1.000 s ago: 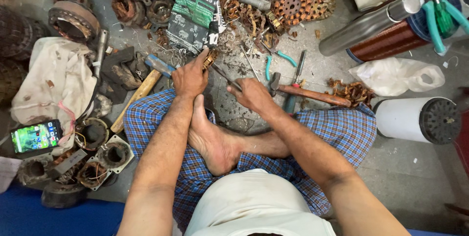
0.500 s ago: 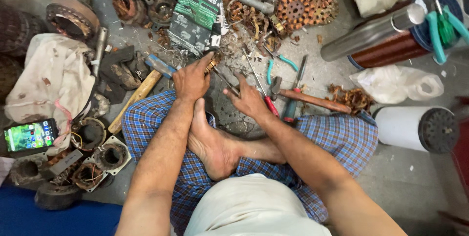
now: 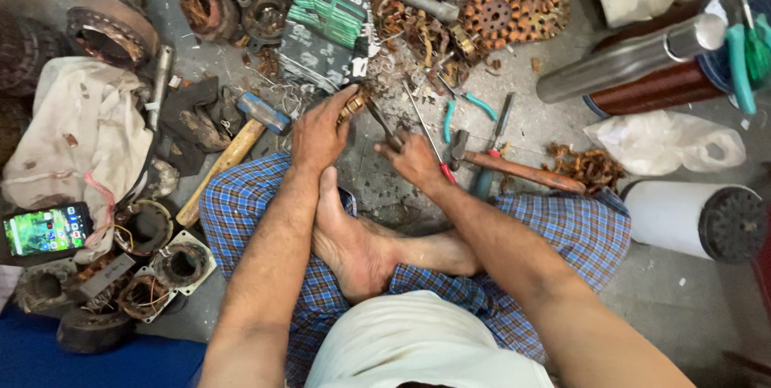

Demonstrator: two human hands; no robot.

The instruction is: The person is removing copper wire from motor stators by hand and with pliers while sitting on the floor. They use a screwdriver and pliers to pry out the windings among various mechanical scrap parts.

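Note:
I sit cross-legged on a concrete floor in blue checked cloth, one bare foot [image 3: 353, 247] between my forearms. My left hand [image 3: 321, 131] is closed over a small copper-wound part [image 3: 356, 104] on the floor. My right hand [image 3: 414, 161] grips a pair of pliers with red handles [image 3: 444, 171], whose dark jaws [image 3: 384, 124] reach toward that part. A thin metal rod [image 3: 419, 120] lies just beyond my right hand.
A wooden-handled hammer [image 3: 229, 155] lies left of my knee. Teal-handled cutters [image 3: 462, 103], a brown-handled tool [image 3: 522, 171], rusty lamination discs [image 3: 502, 6], copper scrap [image 3: 590, 165], old motor stators [image 3: 157, 267], a phone [image 3: 46, 230], a white cloth [image 3: 76, 135], a copper wire spool [image 3: 666, 87] and a white roll [image 3: 691, 215] surround me.
My right hand has shifted slightly left, bringing the pliers closer to the part under my left hand. The left hand has stayed on the part.

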